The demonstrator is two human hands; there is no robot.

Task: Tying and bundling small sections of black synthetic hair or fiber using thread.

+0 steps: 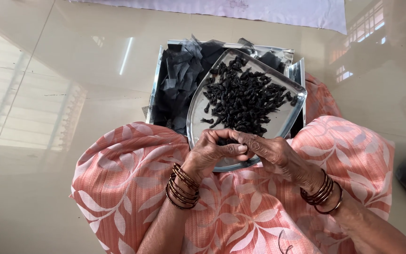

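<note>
Both the left hand (214, 150) and right hand (271, 153) pinch together over a dark piece (barely visible); jostling the tilted steel plate (198, 110) might spill its black pieces (245, 96).

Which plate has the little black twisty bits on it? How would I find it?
Look at the person's lap, covered in peach cloth with white leaves. On it lies a shiny metal plate shaped like a leaf with a pointed top, just above the left hand and right hand. Unlike the square metal tray of flat black scraps behind it, it holds a heap of small dark curled pieces.
</note>
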